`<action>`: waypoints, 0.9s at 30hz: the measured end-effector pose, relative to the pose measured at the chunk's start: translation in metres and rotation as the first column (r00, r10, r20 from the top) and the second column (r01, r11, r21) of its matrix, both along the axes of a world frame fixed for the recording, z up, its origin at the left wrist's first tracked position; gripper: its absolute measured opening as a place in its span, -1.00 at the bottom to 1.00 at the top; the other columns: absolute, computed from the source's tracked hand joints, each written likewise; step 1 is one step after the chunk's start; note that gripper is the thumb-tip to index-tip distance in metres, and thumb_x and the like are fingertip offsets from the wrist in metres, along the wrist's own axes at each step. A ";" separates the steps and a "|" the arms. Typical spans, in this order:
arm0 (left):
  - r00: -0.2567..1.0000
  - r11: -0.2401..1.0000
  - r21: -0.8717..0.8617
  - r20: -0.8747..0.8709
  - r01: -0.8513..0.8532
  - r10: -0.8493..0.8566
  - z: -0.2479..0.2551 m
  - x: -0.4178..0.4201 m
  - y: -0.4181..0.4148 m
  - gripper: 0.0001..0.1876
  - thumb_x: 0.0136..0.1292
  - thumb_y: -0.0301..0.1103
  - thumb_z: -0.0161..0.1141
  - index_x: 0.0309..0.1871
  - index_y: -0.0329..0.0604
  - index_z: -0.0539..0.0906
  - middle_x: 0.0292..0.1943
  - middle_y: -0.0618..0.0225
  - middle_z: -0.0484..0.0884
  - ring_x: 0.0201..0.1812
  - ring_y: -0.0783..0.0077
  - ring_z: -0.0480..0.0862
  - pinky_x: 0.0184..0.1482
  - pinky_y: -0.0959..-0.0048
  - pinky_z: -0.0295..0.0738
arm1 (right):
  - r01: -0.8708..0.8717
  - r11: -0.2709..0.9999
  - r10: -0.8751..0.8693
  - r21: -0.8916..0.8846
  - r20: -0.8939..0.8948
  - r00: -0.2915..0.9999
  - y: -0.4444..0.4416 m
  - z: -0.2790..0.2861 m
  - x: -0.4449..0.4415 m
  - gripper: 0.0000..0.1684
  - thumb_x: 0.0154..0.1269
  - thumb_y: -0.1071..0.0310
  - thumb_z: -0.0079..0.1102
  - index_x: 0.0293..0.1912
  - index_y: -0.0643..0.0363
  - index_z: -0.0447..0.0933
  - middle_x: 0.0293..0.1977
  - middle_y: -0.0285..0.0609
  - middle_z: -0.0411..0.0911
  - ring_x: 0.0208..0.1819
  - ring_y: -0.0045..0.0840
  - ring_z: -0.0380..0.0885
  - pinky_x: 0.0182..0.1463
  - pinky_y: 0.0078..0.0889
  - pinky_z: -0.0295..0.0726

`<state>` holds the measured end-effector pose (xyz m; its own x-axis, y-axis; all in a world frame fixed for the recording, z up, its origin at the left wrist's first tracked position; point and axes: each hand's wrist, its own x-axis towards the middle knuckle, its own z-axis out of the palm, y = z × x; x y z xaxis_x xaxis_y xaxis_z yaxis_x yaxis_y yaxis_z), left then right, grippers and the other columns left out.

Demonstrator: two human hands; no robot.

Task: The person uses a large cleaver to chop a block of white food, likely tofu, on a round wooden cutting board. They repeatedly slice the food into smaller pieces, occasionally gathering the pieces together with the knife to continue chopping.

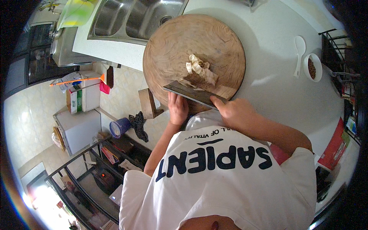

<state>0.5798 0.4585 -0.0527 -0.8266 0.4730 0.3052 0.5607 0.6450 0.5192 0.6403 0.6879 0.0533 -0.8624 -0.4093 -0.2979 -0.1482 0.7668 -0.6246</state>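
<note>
A broad dark cleaver point(195, 92) is in my right hand point(237, 111), with the thumb laid along the blade near the handle end. The blade slants across the near part of a round wooden chopping board point(189, 37). My left hand point(177, 107) is at the near side of the blade, fingers close together and fingertips at or against it. Whether those fingers grip anything is hidden. Just beyond the blade, pale curled strips of food point(198, 67) lie in a loose pile on the wood. A few thin pieces sit right beside the blade.
A double stainless sink point(138, 21) borders the board at the upper left. On the white counter point(276, 57) to the right are a white spoon point(299, 53) and a small white bowl point(316, 67) of brown bits. A black wire rack point(333, 43) stands at the far right.
</note>
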 end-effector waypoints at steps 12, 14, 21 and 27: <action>0.999 0.999 0.011 0.028 -0.036 0.035 -0.004 0.002 0.001 -0.62 -0.07 -0.68 0.04 -0.08 -0.33 0.51 -0.06 -0.05 0.43 0.06 -0.26 0.38 0.13 -0.03 0.31 | 0.028 1.000 -0.029 -0.007 -0.017 0.999 -0.005 -0.006 -0.006 -0.50 0.08 0.34 0.06 0.03 0.38 0.35 -0.61 0.07 0.55 -0.53 -0.14 0.60 -0.47 -0.11 0.52; 0.999 0.999 0.012 0.025 -0.037 0.037 -0.003 0.001 0.002 -0.62 -0.06 -0.68 0.04 -0.08 -0.33 0.51 -0.06 -0.05 0.43 0.06 -0.26 0.38 0.12 -0.04 0.31 | 0.026 0.999 -0.025 0.022 -0.034 0.999 -0.009 -0.007 -0.012 -0.40 0.06 0.33 0.10 0.11 0.40 0.33 -0.61 0.07 0.54 -0.54 -0.13 0.58 -0.45 -0.14 0.53; 0.999 1.000 -0.022 0.033 -0.022 0.023 -0.007 0.001 -0.004 -0.61 -0.05 -0.67 0.04 -0.06 -0.35 0.51 -0.02 -0.06 0.43 0.07 -0.25 0.37 0.16 -0.02 0.30 | 0.024 0.999 -0.022 0.033 -0.078 0.997 -0.009 -0.013 -0.008 -0.55 0.09 0.33 0.05 -0.02 0.37 0.36 -0.59 0.04 0.56 -0.51 -0.13 0.60 -0.43 -0.07 0.54; 0.999 0.999 0.005 -0.003 -0.032 0.032 -0.002 0.000 0.003 -0.63 -0.04 -0.67 0.04 -0.08 -0.36 0.52 -0.01 -0.05 0.44 0.05 -0.21 0.40 0.10 0.06 0.37 | 0.047 0.999 -0.046 0.005 -0.099 0.994 -0.016 -0.022 -0.014 -0.44 0.07 0.35 0.07 0.10 0.37 0.35 -0.62 0.04 0.53 -0.54 -0.12 0.57 -0.47 -0.07 0.49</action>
<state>0.5799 0.4615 -0.0550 -0.8401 0.4449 0.3103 0.5417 0.6600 0.5205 0.6259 0.6721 0.0310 -0.9058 -0.3664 -0.2127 -0.1733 0.7785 -0.6032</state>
